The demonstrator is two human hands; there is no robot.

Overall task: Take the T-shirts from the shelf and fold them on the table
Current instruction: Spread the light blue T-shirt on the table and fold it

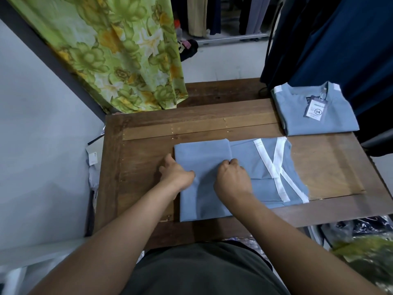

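Two blue T-shirts lie on the brown wooden table (331, 167). One, the partly folded T-shirt (212, 199), sits at the middle of the table, its white-trimmed sleeves crossed toward the right side. Both hands are on it: the left hand (175, 174) rests at its left edge with fingers curled down, the fingertips hidden under the knuckles, so whether it pinches cloth cannot be told; the right hand (232, 177) is bunched on a fold near the middle, seemingly pinching fabric, though its fingertips are also hidden. The folded T-shirt (319, 118) lies at the far right corner, well apart, with a paper tag (315, 107) on top whose print is too small to read. A green floral cloth (127, 56) hangs over the far left corner of the table. Dark blue garments (340, 39) hang behind the right side. Beyond, a clothes rail is dim and blurred. Plastic-wrapped bundles (365, 248) at the lower right are cut off by the edge.
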